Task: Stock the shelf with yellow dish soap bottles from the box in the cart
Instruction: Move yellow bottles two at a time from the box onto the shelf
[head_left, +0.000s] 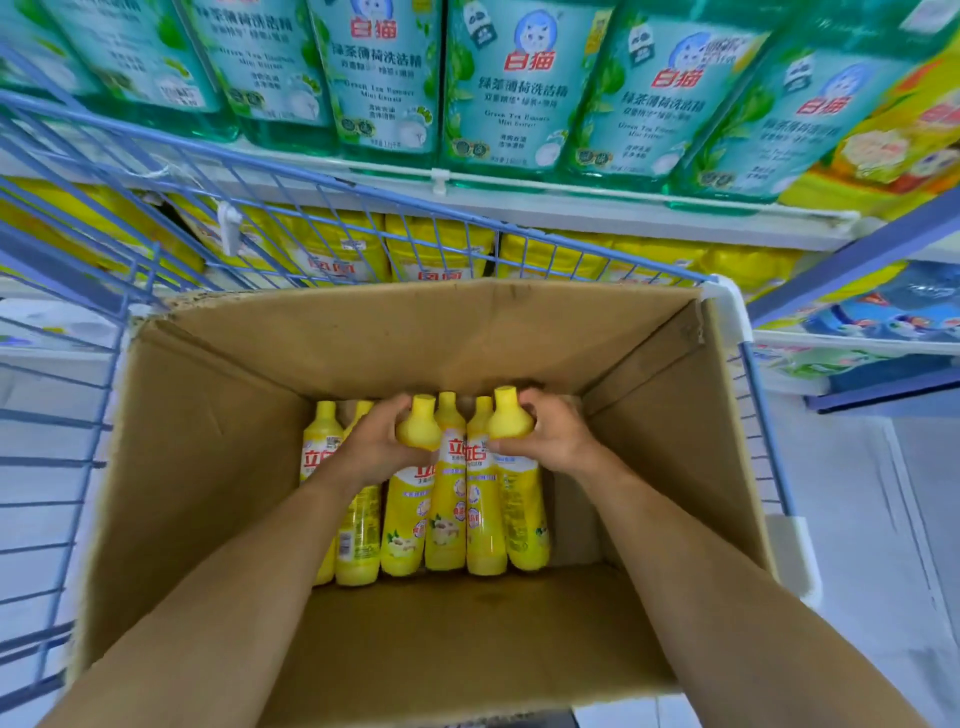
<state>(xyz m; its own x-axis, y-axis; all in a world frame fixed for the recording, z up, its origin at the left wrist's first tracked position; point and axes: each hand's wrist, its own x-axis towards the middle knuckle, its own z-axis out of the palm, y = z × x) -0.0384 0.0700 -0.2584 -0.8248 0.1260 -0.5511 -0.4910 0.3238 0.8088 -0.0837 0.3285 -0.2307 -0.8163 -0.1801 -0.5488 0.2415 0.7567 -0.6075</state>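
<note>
Cardboard box (218, 441) in a blue wire cart (57, 462): the left hand (371, 441) grips one yellow dish soap bottle (405, 514) below its cap, the right hand (558, 436) a second bottle (522, 509), beneath a shelf (571, 202) of green bottles (524, 88).

Red 白猫 headed each label on the green shelf bottles (524, 88), with 绿茶薄荷洗洁精 and "Green Tea" beneath; the yellow bottles (447, 499) showed red 立白.
</note>
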